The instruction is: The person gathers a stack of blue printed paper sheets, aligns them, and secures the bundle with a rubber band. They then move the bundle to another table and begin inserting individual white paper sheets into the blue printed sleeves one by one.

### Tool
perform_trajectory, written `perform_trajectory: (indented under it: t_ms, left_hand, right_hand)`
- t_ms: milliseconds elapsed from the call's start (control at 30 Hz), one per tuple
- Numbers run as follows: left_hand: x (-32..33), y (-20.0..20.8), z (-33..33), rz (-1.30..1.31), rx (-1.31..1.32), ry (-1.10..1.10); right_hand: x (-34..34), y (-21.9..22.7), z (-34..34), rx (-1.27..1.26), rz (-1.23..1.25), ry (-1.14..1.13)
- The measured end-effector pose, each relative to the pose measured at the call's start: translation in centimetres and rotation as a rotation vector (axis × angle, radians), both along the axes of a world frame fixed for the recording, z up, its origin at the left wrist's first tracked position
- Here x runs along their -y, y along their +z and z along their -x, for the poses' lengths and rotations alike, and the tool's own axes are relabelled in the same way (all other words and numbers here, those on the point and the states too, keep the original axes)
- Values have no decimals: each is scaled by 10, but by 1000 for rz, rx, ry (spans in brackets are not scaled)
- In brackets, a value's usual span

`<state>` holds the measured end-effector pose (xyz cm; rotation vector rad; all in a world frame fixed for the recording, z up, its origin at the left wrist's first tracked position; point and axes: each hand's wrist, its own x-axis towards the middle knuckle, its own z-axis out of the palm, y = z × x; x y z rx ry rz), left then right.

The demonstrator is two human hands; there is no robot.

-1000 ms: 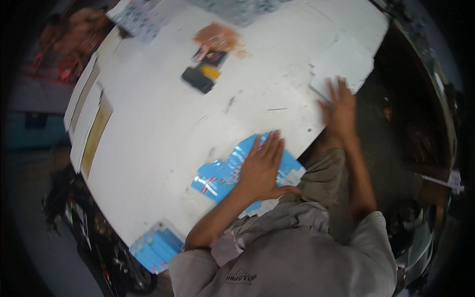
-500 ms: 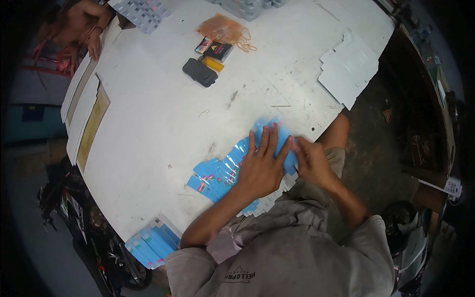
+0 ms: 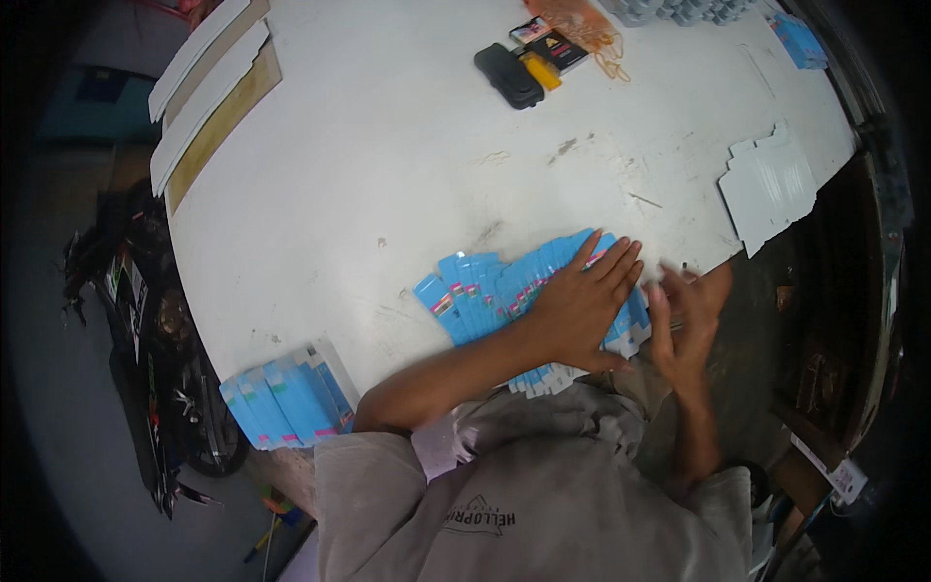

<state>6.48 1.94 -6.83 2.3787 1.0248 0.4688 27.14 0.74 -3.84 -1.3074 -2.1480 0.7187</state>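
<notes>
A fanned, overlapping row of flat blue cartons (image 3: 529, 281) with white tabs lies along the table's near edge. Flat on the right part of this row rests my left hand (image 3: 587, 303), fingers stretched out and palm down. Its forearm crosses over the near side of the cartons and hides some of them. My right hand (image 3: 687, 325) is just off the row's right end, by the table edge. Its fingers are spread and a little blurred, and I see nothing held in them.
A stack of blue cartons (image 3: 291, 400) stands at the table's left corner. Farther off are a dark case (image 3: 509, 76), a yellow lighter (image 3: 540, 71), small boxes (image 3: 558, 48) and an orange plastic bag (image 3: 577, 21). White die-cut sheets (image 3: 771, 189) lie right; a motorbike (image 3: 136, 339) stands left.
The view has shifted, so the table's things sit elsewhere in it. My right hand has come away from the cartons and its fingers have spread. My left hand stays on the row.
</notes>
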Motion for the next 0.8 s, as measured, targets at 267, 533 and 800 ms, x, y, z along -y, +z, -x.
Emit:
perform_trajectory:
  t_ms: [267,533,800]
  left_hand:
    - [-8,-41,-15,-364,-115,103]
    - [-4,-39,-20,-217,-98,72]
    - [-5,-29,1,-134,217,90]
  right_hand:
    - [-28,8,184,115,-3,984]
    - [-24,27,164,270,33,961]
    - [-35,54,61,-367,-22,301]
